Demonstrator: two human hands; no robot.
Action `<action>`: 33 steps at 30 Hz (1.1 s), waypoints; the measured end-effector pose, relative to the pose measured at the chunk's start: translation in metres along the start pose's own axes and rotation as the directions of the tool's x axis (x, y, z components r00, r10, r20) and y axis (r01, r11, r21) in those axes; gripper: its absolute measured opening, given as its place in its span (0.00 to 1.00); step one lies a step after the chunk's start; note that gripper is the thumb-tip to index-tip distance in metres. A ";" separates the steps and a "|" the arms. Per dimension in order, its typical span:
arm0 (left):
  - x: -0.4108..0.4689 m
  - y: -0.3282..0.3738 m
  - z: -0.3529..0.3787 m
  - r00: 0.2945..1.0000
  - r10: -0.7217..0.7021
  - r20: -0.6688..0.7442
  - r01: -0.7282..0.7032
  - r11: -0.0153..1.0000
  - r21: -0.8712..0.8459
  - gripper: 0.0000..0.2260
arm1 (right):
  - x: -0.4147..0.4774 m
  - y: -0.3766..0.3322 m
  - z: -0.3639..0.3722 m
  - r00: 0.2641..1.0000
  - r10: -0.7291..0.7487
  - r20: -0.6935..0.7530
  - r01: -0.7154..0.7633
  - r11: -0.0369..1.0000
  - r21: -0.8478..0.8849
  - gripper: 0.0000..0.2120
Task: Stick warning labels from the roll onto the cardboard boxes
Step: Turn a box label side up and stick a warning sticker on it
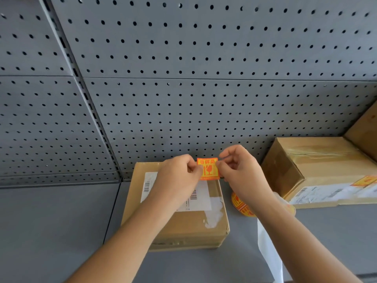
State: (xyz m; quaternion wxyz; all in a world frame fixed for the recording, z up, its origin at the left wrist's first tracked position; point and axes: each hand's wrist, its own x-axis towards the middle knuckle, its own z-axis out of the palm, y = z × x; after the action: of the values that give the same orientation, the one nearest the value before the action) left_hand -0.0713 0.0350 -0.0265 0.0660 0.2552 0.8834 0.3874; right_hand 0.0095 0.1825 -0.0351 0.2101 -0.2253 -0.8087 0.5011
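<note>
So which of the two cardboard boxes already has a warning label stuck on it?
The box on the right, with an orange label by its shipping label. The box under the hands shows only white shipping labels; its orange label is held between both hands.

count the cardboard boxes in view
3: one box under the hands, one taped box to its right, and a corner of a third at the right edge. Others may sit out of frame.

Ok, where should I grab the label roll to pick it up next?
Take the label roll by its outer rim at the exposed left edge, coming from above. It lies flat between the two boxes, and the right hand and forearm hide its other side.
</note>
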 end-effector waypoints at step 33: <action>0.044 0.009 0.014 0.975 -0.107 0.196 -0.007 0.864 0.504 0.17 | 0.020 0.011 0.023 0.996 -0.087 0.036 0.093 0.856 -0.509 0.04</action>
State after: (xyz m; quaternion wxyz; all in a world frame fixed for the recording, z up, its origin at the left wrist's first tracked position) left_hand -0.1015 0.0715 -0.0257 0.1037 0.2812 0.9474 0.1126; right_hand -0.0176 0.1817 -0.0525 0.1614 -0.2318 -0.9233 0.2601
